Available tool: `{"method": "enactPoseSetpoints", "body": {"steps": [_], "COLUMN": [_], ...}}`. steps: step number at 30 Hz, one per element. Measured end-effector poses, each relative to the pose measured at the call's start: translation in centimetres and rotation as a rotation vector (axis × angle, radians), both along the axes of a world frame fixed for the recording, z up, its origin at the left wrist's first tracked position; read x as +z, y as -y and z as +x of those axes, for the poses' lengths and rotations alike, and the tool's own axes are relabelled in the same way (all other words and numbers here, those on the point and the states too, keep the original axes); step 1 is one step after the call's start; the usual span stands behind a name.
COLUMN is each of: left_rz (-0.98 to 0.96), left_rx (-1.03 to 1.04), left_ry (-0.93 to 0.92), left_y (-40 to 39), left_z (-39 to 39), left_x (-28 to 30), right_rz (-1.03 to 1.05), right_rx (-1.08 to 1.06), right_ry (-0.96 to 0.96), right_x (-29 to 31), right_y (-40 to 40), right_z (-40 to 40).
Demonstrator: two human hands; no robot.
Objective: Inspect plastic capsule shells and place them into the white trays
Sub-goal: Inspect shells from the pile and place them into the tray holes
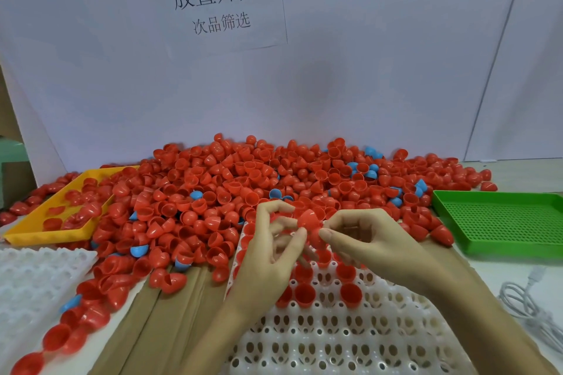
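Paper sign point(213, 1) on the far wall reads "放置外壳 次品筛选". Left hand point(268, 252) and right hand point(368, 243) both pinch one red shell point(309, 220) above the white tray point(350, 338).

There is only one view, from a camera worn on the person's head, and it looks forward and down over the bench point(515, 271) from the person's own side. It is close to the work: the left hand point(268, 252) and the right hand point(368, 243) fill the lower middle, with the white tray point(350, 341) directly under them at the bottom edge. The wide angle also reaches the heap of red capsule shells point(243, 185) farther away and the white back wall with its paper sign point(213, 0) at the top.
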State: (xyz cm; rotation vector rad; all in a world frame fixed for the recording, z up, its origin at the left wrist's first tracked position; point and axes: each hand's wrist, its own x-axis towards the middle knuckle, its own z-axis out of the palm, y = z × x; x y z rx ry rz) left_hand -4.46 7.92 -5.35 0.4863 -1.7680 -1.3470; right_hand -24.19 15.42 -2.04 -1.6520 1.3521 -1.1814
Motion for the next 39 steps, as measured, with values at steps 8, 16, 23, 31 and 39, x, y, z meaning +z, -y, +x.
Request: {"method": "enactPoseSetpoints", "body": {"steps": [8,16,23,31,39], "left_rz": [-0.034,0.387,0.324,0.229,-0.503], "left_rx": [-0.083,-0.248,-0.142,0.001,0.268], "left_ry": [0.088,-0.036,0.033,0.084,0.395], "left_y": [0.0,0.4,0.5,0.8,0.7], "left_z": [0.2,0.4,0.1,0.3,0.8], "left_x": [-0.1,0.2,0.0,0.2,-0.8], "right_rz": [-0.030,-0.175,-0.177,-0.035,0.115], "right_rx": [0.021,-0.108,-0.034,-0.056,0.046], "right_ry": [0.028,-0.020,-0.091,-0.238,-0.578], "right_x": [0.1,0.0,-0.5,-0.4,-1.8], "right_y": [-0.1,0.2,0.1,0.2,0.5], "right_z": [-0.1,-0.7,-0.2,-1.6,-1.7]}}
